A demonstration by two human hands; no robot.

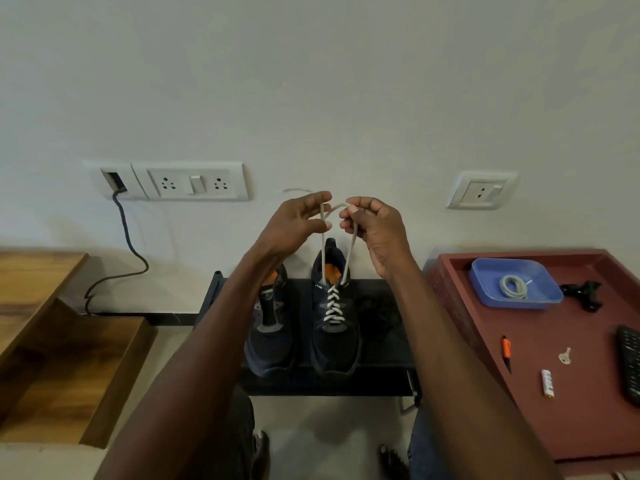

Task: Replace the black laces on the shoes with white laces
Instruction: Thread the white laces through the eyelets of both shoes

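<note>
White lace [333, 308] runs criss-cross up the front of the shoe [334, 327] directly below the hands; its two free ends rise from the top eyelets to the fingers.

Left hand [294, 225]: raised above the shoe, fingers curled, thumb and fingertips pinching the left strand of the lace. Right hand [375, 230]: level with the left, just beside it, fingers closed on the right strand. A short arc of lace bridges the two hands, so the strands cross or loop there; exact form of the knot cannot be told.

Below the left forearm: second shoe [268, 327], dark, tongue exposed, eyelets bare as far as visible. Both shoes stand side by side, toes toward the person, on a low black rack [381, 375] against the wall. A dark tangle [377, 308], possibly the removed black laces, lies on the rack just right of the laced shoe, under the right forearm; too dark to confirm.

Right of the right hand, lower: red table [571, 410]. On it a blue tray [485, 271] holding a coiled white lace [514, 287], a black clip-like object [585, 294], an orange-and-black pen [507, 353], a small key [565, 356], a small white tube [547, 383], and a remote [630, 362] at the frame edge.

Left of the left hand: wooden steps [52, 341]; a wall socket panel [190, 181] with a grey cable [128, 251] hanging down.
</note>
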